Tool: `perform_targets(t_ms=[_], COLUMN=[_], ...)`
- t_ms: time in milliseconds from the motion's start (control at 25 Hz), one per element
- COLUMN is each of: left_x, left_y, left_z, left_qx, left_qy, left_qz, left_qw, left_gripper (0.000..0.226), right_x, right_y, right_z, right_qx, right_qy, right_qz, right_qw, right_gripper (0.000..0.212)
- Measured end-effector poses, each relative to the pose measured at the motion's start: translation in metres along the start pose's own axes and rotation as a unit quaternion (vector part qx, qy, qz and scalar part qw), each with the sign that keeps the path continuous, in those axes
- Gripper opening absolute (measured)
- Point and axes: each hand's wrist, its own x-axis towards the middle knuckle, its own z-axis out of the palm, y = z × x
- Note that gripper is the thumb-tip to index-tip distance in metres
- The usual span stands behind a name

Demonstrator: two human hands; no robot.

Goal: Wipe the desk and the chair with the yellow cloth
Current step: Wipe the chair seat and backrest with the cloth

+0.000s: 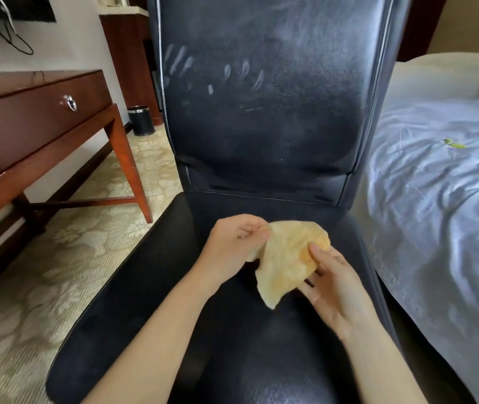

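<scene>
While we lean over the black chair [261, 126], both of our hands hold the yellow cloth [284, 258] above the middle of its seat [150, 272]. Our left hand [232, 243] has its fingers curled in, and it pinches the cloth's upper left edge between thumb and fingertips. Our right hand [337, 284] is looser: the thumb presses on top of the cloth near its right side, and the fingers are spread underneath, so the fabric is caught between them. The cloth is bunched and crumpled between the two hands, with one corner hanging down toward the seat; we cannot tell whether that corner touches the leather.

Pale finger-shaped smears [180, 62] show on the upper left part of the chair's backrest, with a few more streaks just to their right. A hazy, dull film covers much of the backrest around them.

To our left stands the dark wooden desk [28, 118], with a metal pull [70, 102] on its drawer front and one slanted leg reaching down to the patterned carpet [57, 258]. A small black bin [141, 120] with a silver rim sits on the floor beyond that leg, near the wall. On our right, just beside the chair, is a bed [436, 199] with rumpled white bedding, and a small green mark [453, 144] lies on it.
</scene>
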Motion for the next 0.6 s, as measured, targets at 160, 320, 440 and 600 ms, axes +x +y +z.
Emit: perform_targets(t_ms=[160, 320, 440, 600], left_x=[-0.001, 0.002, 0.007, 0.017], left_y=[0.010, 0.009, 0.004, -0.007], left_z=[-0.007, -0.013, -0.014, -0.021], left_qx=[-0.095, -0.189, -0.230, -0.137], left_qy=[-0.011, -0.064, -0.112, -0.045], left_qz=[-0.015, -0.024, -0.030, -0.035], left_qw=[0.995, 0.980, 0.966, 0.989], left_gripper=[0.014, 0.017, 0.019, 0.016], right_x=[-0.017, -0.031, -0.025, -0.011], right_y=[0.012, 0.014, 0.021, 0.027], right_z=[-0.008, 0.012, 0.028, 0.030], right_qx=[-0.212, -0.401, -0.439, -0.360], right_qy=[0.132, 0.020, -0.058, 0.063], right_qz=[-0.112, -0.246, -0.219, -0.211], right_qw=[0.962, 0.882, 0.869, 0.906], right_gripper=[0.053, 0.071, 0.063, 0.020])
